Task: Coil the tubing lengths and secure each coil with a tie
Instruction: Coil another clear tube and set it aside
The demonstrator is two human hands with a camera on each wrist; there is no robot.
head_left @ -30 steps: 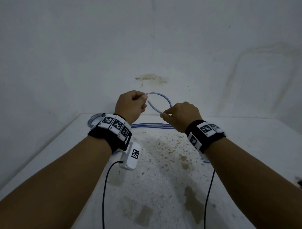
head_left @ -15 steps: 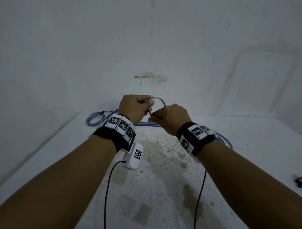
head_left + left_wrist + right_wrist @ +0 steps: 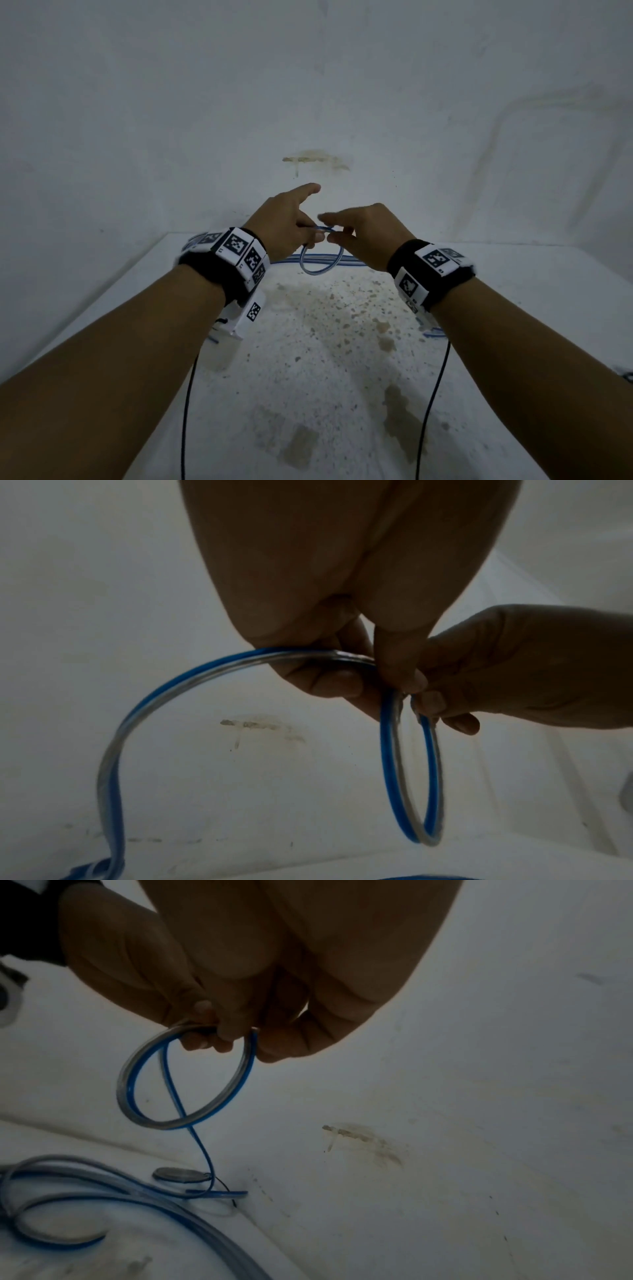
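Observation:
A length of clear tubing with a blue stripe is bent into a small loop (image 3: 322,265) that hangs below my two hands, above the white table (image 3: 513,308). My left hand (image 3: 313,236) pinches the top of the loop (image 3: 411,777) between thumb and fingers, with its index finger pointing up. My right hand (image 3: 337,234) pinches the same crossing from the right, also with its index finger out. From my left hand the tubing arcs (image 3: 143,712) down to the table. In the right wrist view the loop (image 3: 185,1080) hangs with a strand trailing down behind it.
More tubing (image 3: 68,1191) lies in loose curves at the back of the table by the wall. A small grey disc (image 3: 179,1174) with a thin black wire lies beside it. Black cables run from both wristbands. The table top is stained in the middle.
The loop stood above my hands and was wider; now it is smaller and hangs below them. My hands have come together, and both index fingers have straightened.

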